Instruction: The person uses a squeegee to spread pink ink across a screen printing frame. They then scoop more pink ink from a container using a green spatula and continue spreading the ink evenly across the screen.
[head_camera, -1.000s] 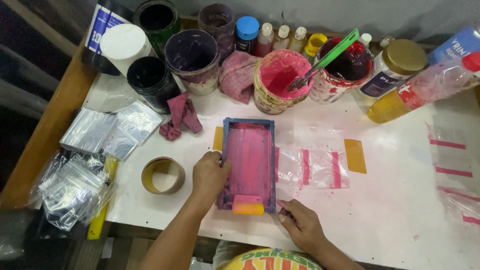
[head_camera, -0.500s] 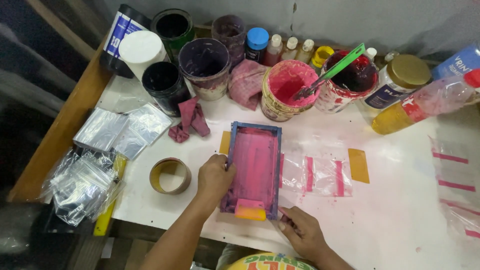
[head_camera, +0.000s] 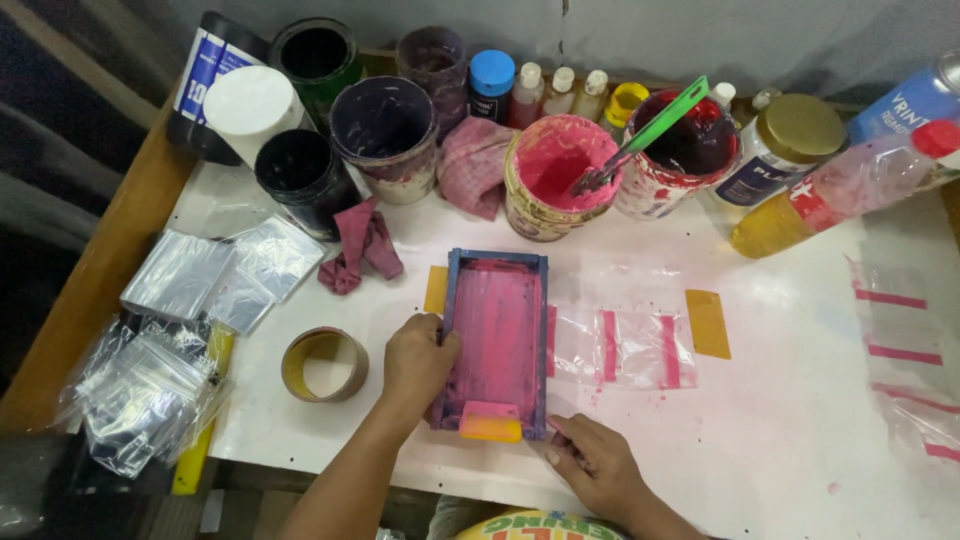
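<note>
Left hand (head_camera: 415, 362) clamps the blue-framed pink-inked printing screen (head_camera: 495, 342) flat on the white bench (head_camera: 780, 440); right hand (head_camera: 592, 462) rests loosely beside. Any slip would smear ink over the clear plastic bag (head_camera: 630, 345).

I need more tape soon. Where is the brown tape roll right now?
In the head view, the brown tape roll lies flat on the white table, just left of the left hand gripping the blue screen frame.
</note>
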